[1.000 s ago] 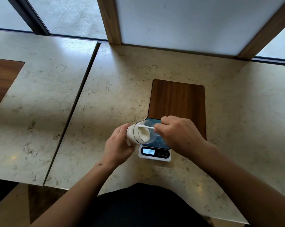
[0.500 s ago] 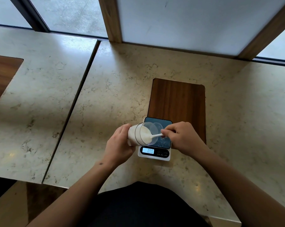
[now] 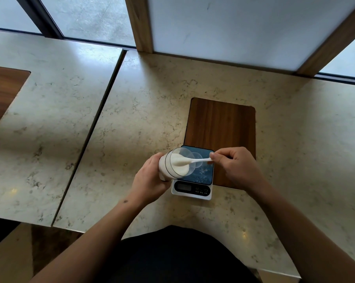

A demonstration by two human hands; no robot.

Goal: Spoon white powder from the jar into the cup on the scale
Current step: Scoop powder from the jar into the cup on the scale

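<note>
Left hand [image 3: 150,178] wrapped around tilted jar [image 3: 173,165], mouth turned toward scale [image 3: 193,185]. Right hand [image 3: 233,168] pinching white spoon [image 3: 190,161], bowl heaped with powder at jar's mouth. Clear cup [image 3: 197,161] on scale platform, just beyond. Wooden board [image 3: 221,123] behind; bare table [image 3: 131,119] left and right.
</note>
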